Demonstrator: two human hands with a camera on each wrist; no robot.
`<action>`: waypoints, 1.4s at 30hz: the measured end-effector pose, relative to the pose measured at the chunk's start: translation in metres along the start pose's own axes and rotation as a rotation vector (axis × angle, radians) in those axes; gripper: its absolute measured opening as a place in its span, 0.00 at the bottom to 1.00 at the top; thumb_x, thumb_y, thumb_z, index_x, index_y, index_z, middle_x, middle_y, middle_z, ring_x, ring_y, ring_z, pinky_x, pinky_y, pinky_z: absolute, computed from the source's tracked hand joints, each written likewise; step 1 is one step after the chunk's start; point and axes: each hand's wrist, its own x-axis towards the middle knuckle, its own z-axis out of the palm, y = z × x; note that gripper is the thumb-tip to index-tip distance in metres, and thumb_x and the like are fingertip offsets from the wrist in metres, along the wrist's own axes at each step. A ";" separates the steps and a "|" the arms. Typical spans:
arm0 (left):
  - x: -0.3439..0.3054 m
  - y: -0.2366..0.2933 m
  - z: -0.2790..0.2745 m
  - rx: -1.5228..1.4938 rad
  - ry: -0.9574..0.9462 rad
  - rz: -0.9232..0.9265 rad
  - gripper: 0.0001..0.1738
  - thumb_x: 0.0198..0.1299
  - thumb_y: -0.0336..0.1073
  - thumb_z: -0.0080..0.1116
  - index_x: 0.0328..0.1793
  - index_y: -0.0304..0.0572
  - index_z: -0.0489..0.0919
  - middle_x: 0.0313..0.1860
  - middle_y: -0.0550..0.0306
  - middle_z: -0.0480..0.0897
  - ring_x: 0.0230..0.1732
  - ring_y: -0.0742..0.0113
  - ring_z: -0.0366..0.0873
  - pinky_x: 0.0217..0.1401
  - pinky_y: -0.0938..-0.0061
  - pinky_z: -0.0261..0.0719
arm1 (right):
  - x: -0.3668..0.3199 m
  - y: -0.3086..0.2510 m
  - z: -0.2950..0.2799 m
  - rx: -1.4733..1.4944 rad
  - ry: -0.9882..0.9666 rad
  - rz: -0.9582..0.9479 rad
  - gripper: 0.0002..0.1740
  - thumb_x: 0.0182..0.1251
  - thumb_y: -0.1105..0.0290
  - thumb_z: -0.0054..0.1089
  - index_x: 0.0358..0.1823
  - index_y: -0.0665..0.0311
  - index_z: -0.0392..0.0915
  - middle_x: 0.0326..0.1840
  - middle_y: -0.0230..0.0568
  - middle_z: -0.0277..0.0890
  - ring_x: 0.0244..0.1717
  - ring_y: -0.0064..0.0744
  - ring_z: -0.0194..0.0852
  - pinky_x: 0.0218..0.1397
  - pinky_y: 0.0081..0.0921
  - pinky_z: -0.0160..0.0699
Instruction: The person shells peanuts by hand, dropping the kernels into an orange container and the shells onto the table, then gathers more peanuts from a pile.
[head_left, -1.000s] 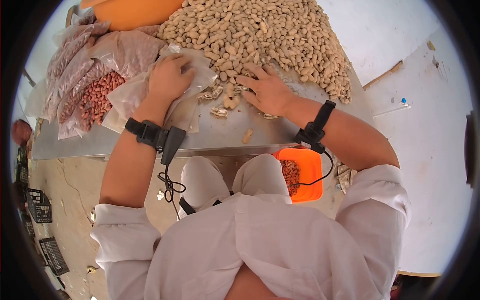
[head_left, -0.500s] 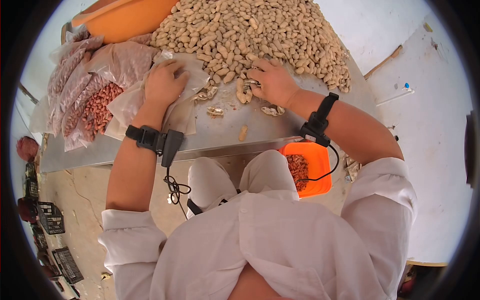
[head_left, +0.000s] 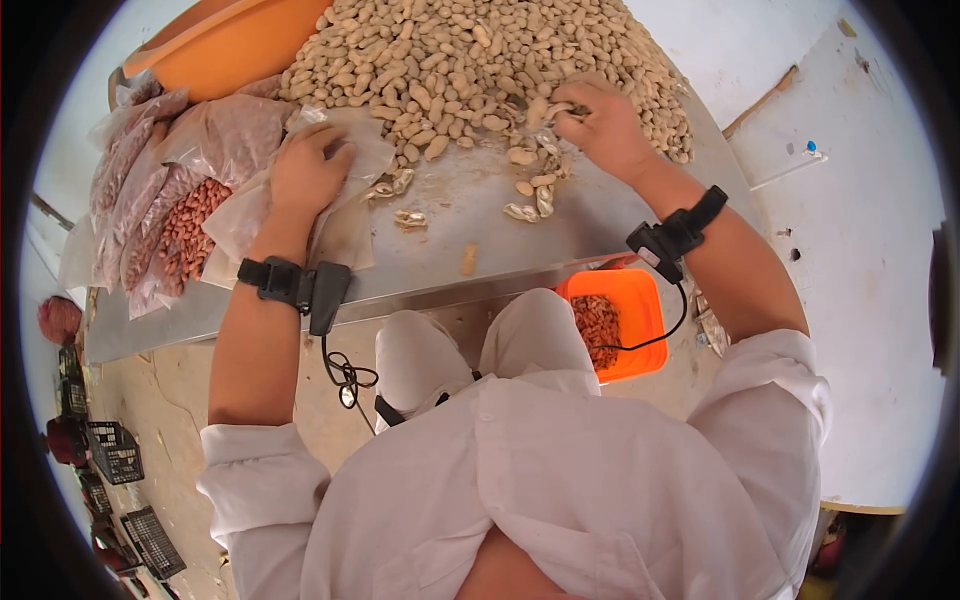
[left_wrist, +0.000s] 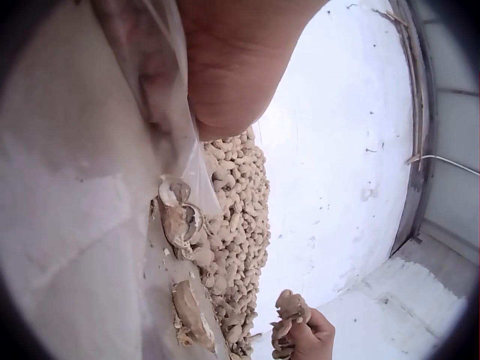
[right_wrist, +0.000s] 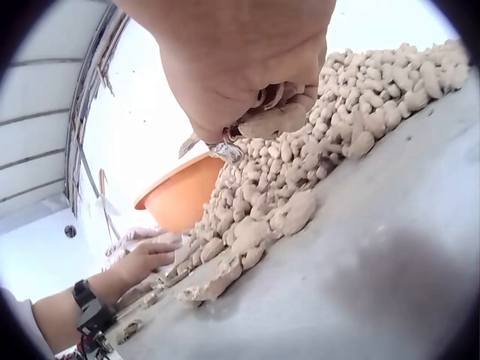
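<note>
At the front of the peanut pile (head_left: 450, 70), my right hand (head_left: 603, 125) curls its fingers round unshelled peanuts (right_wrist: 274, 122). In the right wrist view a broken shell (right_wrist: 225, 152) sticks out by the fingertips. My left hand (head_left: 310, 170) rests on a clear plastic bag (head_left: 345, 225), fingers loosely bent over the film. Split peanut shells (head_left: 410, 218) lie on the metal table between the hands, and a single peanut (head_left: 469, 259) lies near the front edge. Several loose peanuts (head_left: 522, 156) are just below the right hand.
Bags of red shelled peanuts (head_left: 185, 235) lean at the left, with an orange basin (head_left: 225, 50) behind them. Under the table edge (head_left: 430, 300) an orange tub (head_left: 650, 330) holds reddish kernels or skins. Black crates (head_left: 115, 450) stand on the floor at left.
My right hand has moved right and away from me along the pile's front, fingers now curled round peanuts. Peanuts and shells lie where it was. The left hand has stayed on the bag.
</note>
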 end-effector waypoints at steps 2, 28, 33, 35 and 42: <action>0.000 -0.004 0.002 0.005 0.011 0.024 0.19 0.51 0.45 0.58 0.48 0.46 0.82 0.52 0.54 0.79 0.52 0.57 0.76 0.56 0.67 0.72 | -0.009 0.004 -0.022 0.069 -0.001 0.153 0.11 0.51 0.70 0.58 0.37 0.64 0.78 0.37 0.43 0.73 0.37 0.41 0.74 0.42 0.31 0.75; 0.004 -0.008 0.003 -0.048 -0.091 0.053 0.18 0.58 0.39 0.55 0.52 0.37 0.79 0.55 0.49 0.78 0.54 0.57 0.76 0.57 0.71 0.71 | -0.384 0.076 -0.097 -0.050 0.128 1.282 0.18 0.57 0.63 0.59 0.46 0.66 0.78 0.32 0.43 0.78 0.32 0.34 0.77 0.37 0.28 0.74; 0.004 -0.007 0.003 -0.030 -0.057 0.073 0.18 0.56 0.40 0.56 0.50 0.38 0.80 0.54 0.49 0.78 0.53 0.55 0.77 0.57 0.70 0.71 | -0.430 0.115 -0.066 -0.232 -0.189 1.154 0.25 0.59 0.56 0.57 0.55 0.61 0.76 0.47 0.49 0.79 0.36 0.44 0.82 0.41 0.37 0.77; 0.004 -0.005 0.002 -0.047 -0.059 0.059 0.18 0.56 0.41 0.56 0.49 0.39 0.80 0.54 0.49 0.78 0.52 0.55 0.77 0.57 0.69 0.71 | -0.423 0.125 -0.074 -0.332 -0.075 1.254 0.21 0.58 0.60 0.56 0.52 0.61 0.77 0.41 0.46 0.80 0.33 0.40 0.81 0.38 0.34 0.77; 0.004 -0.007 0.004 0.005 -0.008 0.083 0.18 0.54 0.43 0.57 0.48 0.42 0.81 0.52 0.53 0.79 0.49 0.57 0.78 0.54 0.69 0.73 | -0.263 0.055 -0.131 0.056 0.607 0.988 0.11 0.60 0.78 0.49 0.42 0.70 0.77 0.26 0.33 0.71 0.26 0.18 0.66 0.31 0.16 0.67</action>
